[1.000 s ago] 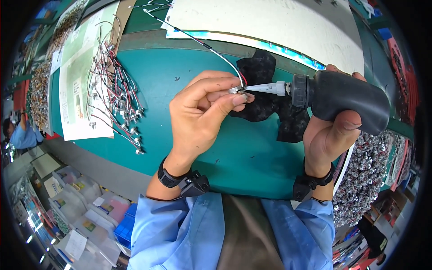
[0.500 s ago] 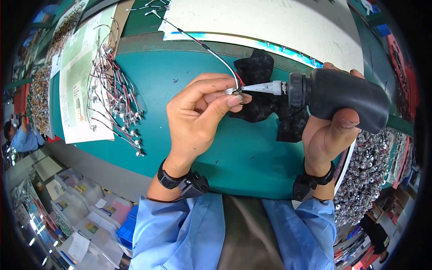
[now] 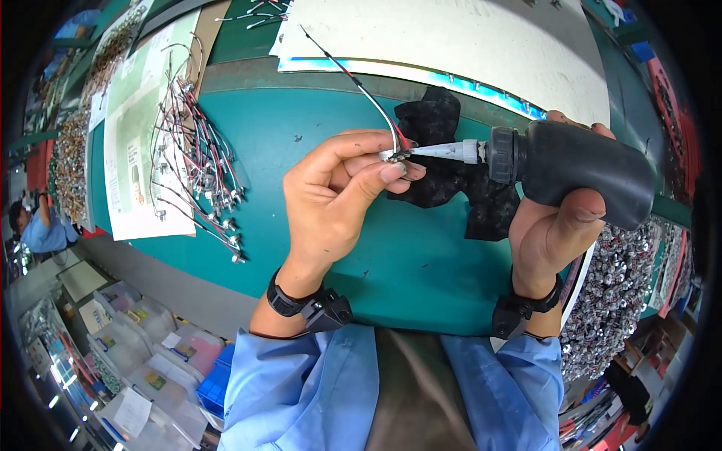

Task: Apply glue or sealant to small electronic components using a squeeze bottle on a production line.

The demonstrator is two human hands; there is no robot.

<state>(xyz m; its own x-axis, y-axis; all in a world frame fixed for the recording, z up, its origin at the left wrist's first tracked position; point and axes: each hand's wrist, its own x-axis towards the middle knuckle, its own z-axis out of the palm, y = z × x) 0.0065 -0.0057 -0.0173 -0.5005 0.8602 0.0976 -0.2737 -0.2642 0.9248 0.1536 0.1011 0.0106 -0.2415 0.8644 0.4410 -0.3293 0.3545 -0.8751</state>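
Between the thumb and fingers of my left hand [image 3: 335, 192] is a small metal part with red, white and black wires [image 3: 374, 96] rising from it. My right hand [image 3: 553, 225] grips a black squeeze bottle [image 3: 590, 169], tipped on its side. Its pale tapered nozzle [image 3: 444, 151] points left, and the tip meets the small part at my left fingertips; black matter shows there. Beneath the nozzle lies a crumpled black cloth [image 3: 429, 120] on the green work surface [image 3: 301, 113]. My left fingers partly hide the metal part.
At left, a bundle of wired metal parts [image 3: 199, 150] lies across printed sheets [image 3: 124, 173]. A white board [image 3: 451, 34] spans the far side. Many small metal parts [image 3: 609, 301] are heaped at right. Clear plastic bins [image 3: 128, 338] and a blue bin [image 3: 216, 382] stand lower left.
The wires and small part have turned slightly in my left fingers, the wire ends swinging right. More black shows on the part. The bottle stays at it.
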